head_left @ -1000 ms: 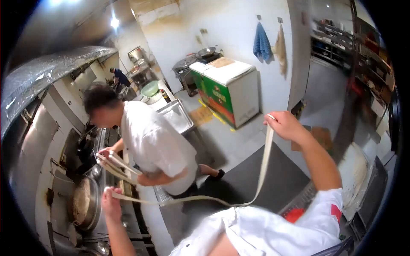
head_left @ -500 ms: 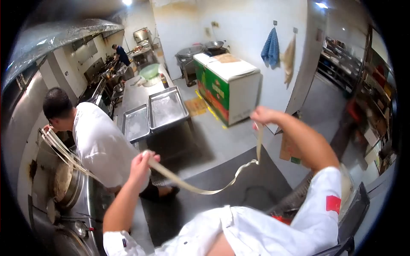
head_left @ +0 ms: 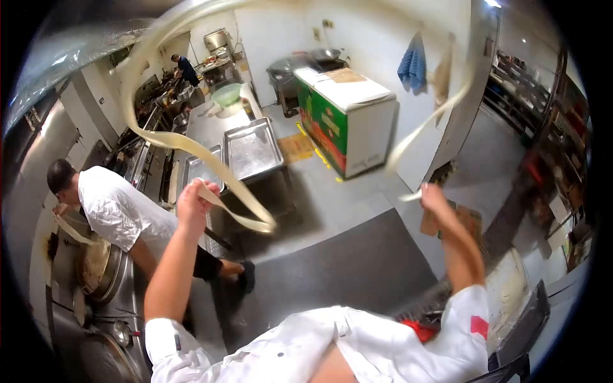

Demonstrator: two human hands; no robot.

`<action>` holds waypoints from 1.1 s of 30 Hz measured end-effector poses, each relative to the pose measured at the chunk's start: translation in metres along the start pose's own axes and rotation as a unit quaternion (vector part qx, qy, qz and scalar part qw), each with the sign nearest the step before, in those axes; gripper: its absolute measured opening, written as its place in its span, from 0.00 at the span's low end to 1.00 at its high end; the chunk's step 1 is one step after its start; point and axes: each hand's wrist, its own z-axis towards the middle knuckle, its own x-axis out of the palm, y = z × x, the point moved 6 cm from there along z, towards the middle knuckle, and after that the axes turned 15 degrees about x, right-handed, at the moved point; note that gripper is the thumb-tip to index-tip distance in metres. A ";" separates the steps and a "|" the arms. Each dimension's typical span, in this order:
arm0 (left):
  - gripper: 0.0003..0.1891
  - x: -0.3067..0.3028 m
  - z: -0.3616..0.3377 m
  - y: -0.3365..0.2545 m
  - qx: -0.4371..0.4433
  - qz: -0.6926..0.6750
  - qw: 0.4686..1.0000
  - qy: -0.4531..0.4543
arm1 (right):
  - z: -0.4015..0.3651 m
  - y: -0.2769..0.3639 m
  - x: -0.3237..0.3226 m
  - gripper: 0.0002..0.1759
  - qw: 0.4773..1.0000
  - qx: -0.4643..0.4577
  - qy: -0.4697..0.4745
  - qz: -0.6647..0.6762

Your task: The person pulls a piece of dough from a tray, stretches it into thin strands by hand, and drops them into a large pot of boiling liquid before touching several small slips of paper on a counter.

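A long, pale strip of noodle dough (head_left: 237,186) is in the air between my hands. My left hand (head_left: 193,203) is closed on one end, with the strip dipping beside it and then looping up past the top of the view. My right hand (head_left: 434,196) pinches the other end; a short piece shows at the fingers, and a blurred stretch of dough rises above it. To my left, a person in a white top (head_left: 121,201) leans over a large round pot (head_left: 115,281), holding a pale dough strip at its rim.
A steel table (head_left: 252,96) bears two metal trays (head_left: 279,159) and a green bowl (head_left: 226,95). Beyond the dark floor mat (head_left: 357,262) stands a green-and-white chest freezer (head_left: 373,134). Towels (head_left: 413,62) hang on the wall. Another person (head_left: 186,70) is at the far counter.
The dough strip hung in a low curve between my hands and is now flung upward in a large loop. Both hands are lower. The person beside me has bent closer to the pot.
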 end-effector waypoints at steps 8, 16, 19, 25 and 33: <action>0.12 -0.047 0.046 -0.096 0.156 -0.180 0.971 0.003 | -0.006 -0.092 -0.038 0.21 0.979 0.147 -0.133 -0.054; 0.15 -0.089 0.019 -0.033 0.170 0.154 0.968 0.098 | -0.084 0.243 -0.256 0.24 0.964 -0.259 -0.005 -0.058; 0.18 -0.095 -0.005 0.025 0.102 0.239 0.962 0.080 | -0.126 0.285 -0.341 0.26 0.951 -0.249 0.020 0.182; 0.17 -0.088 -0.021 0.017 0.063 0.218 0.972 0.061 | -0.034 0.150 -0.224 0.13 0.954 -0.027 -0.056 0.293; 0.15 -0.018 -0.003 -0.048 0.059 0.061 0.994 0.064 | -0.064 -0.040 0.027 0.14 0.994 0.094 -0.042 -0.049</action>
